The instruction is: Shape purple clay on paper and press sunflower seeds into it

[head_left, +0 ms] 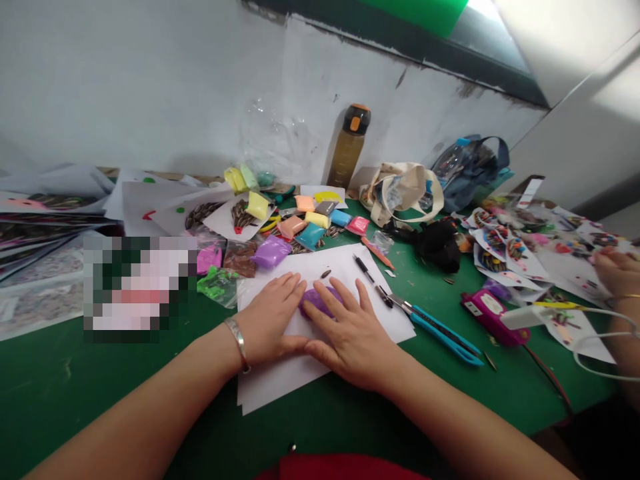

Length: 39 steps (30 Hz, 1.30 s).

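Note:
Both hands rest over a stack of white paper point(270, 383) on the green table. My right hand point(345, 327) has its fingers spread over a flattened lump of purple clay point(311, 296) and presses on it; the fingers partly hide it. My left hand point(273, 313), with a silver bangle at the wrist, lies flat on the paper, its fingertips at the clay's left edge. The two thumbs touch or nearly touch. A dark striped seed point(326, 273) lies just beyond the fingers. To the right are a black pen point(367, 271) and a blue box cutter point(443, 335).
Behind the paper lie several coloured clay packets, including a purple packet point(273, 251) and a teal packet point(310, 236). A bottle point(347, 150) stands by the wall beside a cloth bag point(400, 190). At right are a magenta device point(493, 317) and another person's hand point(617, 273).

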Tool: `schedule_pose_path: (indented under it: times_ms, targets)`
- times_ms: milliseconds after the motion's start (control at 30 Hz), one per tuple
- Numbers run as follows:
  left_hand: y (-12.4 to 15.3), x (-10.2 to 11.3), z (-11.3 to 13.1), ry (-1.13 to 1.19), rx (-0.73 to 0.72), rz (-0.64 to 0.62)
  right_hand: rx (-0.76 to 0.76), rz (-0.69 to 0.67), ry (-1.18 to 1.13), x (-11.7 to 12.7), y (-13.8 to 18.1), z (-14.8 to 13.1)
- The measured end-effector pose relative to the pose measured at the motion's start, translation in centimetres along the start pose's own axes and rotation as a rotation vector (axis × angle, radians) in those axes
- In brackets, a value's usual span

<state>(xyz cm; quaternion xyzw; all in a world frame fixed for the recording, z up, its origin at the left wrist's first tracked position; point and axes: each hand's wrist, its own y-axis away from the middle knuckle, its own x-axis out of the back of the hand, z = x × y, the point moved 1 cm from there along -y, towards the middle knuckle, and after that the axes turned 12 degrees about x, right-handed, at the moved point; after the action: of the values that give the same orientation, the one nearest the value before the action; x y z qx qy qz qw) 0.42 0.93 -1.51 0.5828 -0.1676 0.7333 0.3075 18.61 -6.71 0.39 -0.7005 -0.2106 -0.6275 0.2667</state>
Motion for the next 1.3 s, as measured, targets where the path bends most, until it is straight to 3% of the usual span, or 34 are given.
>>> schedule_pose_path:
  times_ms: [567, 733, 1300]
  targets:
    - [-0.1, 0.4, 0.2, 0.101, 0.017, -0.015, 0.013, -0.025, -0.038, 0.0, -1.3, 0.2]
    - [-0.1, 0.3, 0.0, 0.122, -0.017, 0.017, -0.015, -0.019, -0.06, 0.2, -0.9, 0.3]
    - [0.0, 0.9, 0.2, 0.074, 0.044, -0.07, 0.044, -0.085, -0.093, 0.3, 0.7, 0.4]
